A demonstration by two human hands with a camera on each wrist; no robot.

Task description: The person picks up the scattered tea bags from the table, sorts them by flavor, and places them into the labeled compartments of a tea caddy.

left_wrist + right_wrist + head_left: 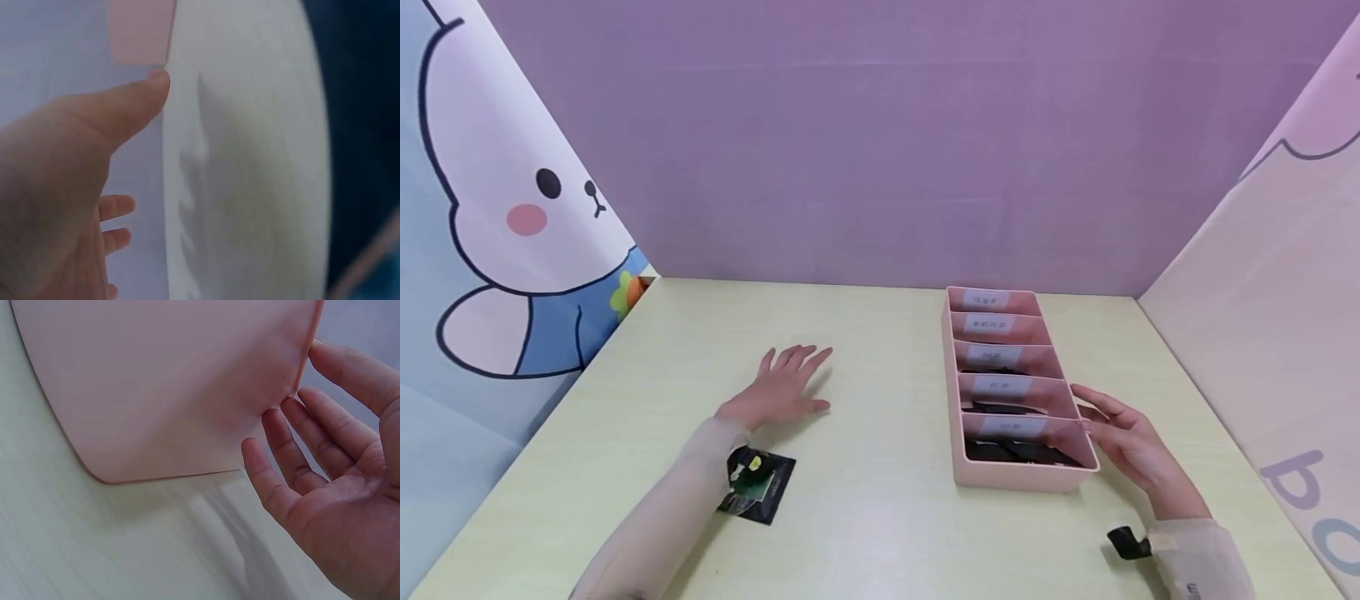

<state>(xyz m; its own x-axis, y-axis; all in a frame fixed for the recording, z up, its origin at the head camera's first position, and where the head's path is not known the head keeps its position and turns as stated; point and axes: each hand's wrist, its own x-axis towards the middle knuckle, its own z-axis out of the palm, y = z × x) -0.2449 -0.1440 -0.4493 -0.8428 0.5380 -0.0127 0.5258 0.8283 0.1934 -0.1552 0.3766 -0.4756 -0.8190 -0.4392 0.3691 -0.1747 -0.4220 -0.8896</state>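
A long pink organizer box (1024, 477) with several compartments stands right of the table's middle, white labels on its dividers. Black packets (1022, 452) lie in its nearer compartments. My right hand (1131, 442) is at the box's right side, fingertips against the wall near the rim. In the right wrist view, the fingers of this hand (331, 469) are spread and gently bent along the pink wall (156, 394). Over the table, my left hand (782, 392) is spread with nothing in it. A black sachet with a green patch (767, 492) lies beside the left wrist, partly hidden by it.
The pale table (872, 533) runs back to a purple backdrop (850, 167). A cartoon-printed panel (512, 250) borders the left side, and a pale pink panel (1285, 333) the right. Bare tabletop lies between the left hand and the box.
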